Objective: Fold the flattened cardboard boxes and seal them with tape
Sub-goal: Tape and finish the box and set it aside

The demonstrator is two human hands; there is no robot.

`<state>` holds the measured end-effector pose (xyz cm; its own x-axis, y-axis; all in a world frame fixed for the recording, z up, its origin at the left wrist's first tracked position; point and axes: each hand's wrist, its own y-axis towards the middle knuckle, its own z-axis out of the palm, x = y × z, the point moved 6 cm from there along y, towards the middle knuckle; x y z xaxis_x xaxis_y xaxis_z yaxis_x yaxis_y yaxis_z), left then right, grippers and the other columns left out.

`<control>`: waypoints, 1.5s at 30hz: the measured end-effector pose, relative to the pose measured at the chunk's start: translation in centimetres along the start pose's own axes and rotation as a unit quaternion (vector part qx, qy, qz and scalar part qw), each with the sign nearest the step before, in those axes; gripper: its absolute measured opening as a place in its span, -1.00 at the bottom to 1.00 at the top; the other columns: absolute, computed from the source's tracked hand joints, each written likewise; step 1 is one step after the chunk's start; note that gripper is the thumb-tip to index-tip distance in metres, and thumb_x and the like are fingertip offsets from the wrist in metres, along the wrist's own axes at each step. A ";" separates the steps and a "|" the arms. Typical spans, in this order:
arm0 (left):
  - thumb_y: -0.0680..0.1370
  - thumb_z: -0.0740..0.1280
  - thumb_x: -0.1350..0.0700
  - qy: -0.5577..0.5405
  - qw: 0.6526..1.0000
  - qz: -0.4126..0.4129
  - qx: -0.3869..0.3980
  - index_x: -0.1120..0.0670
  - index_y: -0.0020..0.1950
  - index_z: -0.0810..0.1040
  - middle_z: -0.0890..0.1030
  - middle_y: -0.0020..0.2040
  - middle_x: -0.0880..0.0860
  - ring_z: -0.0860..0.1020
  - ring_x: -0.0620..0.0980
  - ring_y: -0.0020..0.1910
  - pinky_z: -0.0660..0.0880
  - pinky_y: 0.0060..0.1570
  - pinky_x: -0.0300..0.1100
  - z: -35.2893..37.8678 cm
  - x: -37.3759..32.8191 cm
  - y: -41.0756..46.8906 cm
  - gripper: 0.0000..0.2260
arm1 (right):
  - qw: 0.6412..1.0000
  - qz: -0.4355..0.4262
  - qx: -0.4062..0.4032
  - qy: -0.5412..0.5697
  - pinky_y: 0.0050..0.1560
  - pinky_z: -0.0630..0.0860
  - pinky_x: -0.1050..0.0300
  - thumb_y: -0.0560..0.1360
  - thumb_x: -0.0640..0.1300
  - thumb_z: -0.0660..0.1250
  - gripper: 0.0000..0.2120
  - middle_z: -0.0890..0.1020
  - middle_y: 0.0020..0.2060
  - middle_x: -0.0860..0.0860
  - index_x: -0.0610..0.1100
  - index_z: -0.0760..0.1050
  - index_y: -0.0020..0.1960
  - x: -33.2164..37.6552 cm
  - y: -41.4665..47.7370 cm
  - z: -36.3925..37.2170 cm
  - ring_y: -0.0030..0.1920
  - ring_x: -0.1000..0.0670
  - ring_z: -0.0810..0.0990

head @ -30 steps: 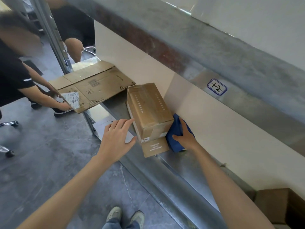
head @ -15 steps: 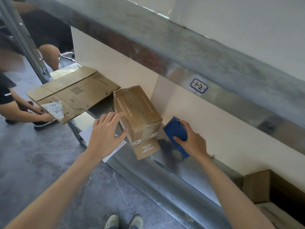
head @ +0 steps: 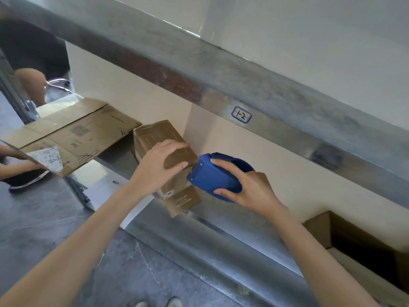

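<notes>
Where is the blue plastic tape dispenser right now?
In the head view, the blue plastic tape dispenser is right of centre, gripped by the right hand, right beside the small brown cardboard box under the left hand.

Both your forearms reach forward, your left hand (head: 158,166) palm-down with fingers (head: 174,145) curled over the box (head: 155,132), your right hand (head: 251,188) gripping the dispenser (head: 208,177) between thumb and fingers.
</notes>
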<state>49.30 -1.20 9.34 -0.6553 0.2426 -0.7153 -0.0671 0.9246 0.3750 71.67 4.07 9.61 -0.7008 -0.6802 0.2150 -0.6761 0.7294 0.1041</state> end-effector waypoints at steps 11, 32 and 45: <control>0.49 0.23 0.53 -0.168 0.981 -0.059 0.078 -0.04 0.07 0.64 0.69 0.00 -0.17 0.64 -0.17 0.06 0.51 0.13 -0.33 0.4 1.9 -1.7 -0.51 | 0.996 -0.083 0.033 -0.018 -0.25 0.50 0.04 0.49 0.34 0.24 -0.37 0.65 -0.16 0.05 0.44 -0.06 0.42 3.9 0.6 1.8 -0.29 -0.05 0.56; 0.41 0.18 0.57 -0.157 0.980 -0.090 0.079 0.03 -0.05 0.57 0.63 -0.13 -0.18 0.60 -0.19 -0.11 0.49 -0.16 -0.39 0.5 3.1 -2.0 -0.54 | 0.989 -0.104 0.092 0.045 -0.17 0.45 0.17 0.52 0.33 0.24 -0.36 0.64 -0.06 0.04 0.49 -0.07 0.45 5.4 1.2 2.0 -0.34 0.03 0.46; 0.51 0.18 0.54 -0.192 0.968 -0.138 0.082 0.24 0.02 0.57 0.59 -0.07 0.26 0.54 0.04 -0.16 0.46 -0.24 -0.35 0.3 3.2 -1.5 -0.71 | 0.973 -0.148 0.143 0.102 -0.20 0.28 0.40 0.56 0.15 0.33 -0.43 0.59 -0.13 0.05 0.39 0.09 0.42 7.2 0.7 2.3 -0.29 0.16 0.41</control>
<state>47.47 -1.76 6.29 -0.2994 0.0415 -0.9532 -0.0596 0.9963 0.0621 65.66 -0.49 9.04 -0.4253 -0.8082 0.4073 -0.8979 0.4331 -0.0784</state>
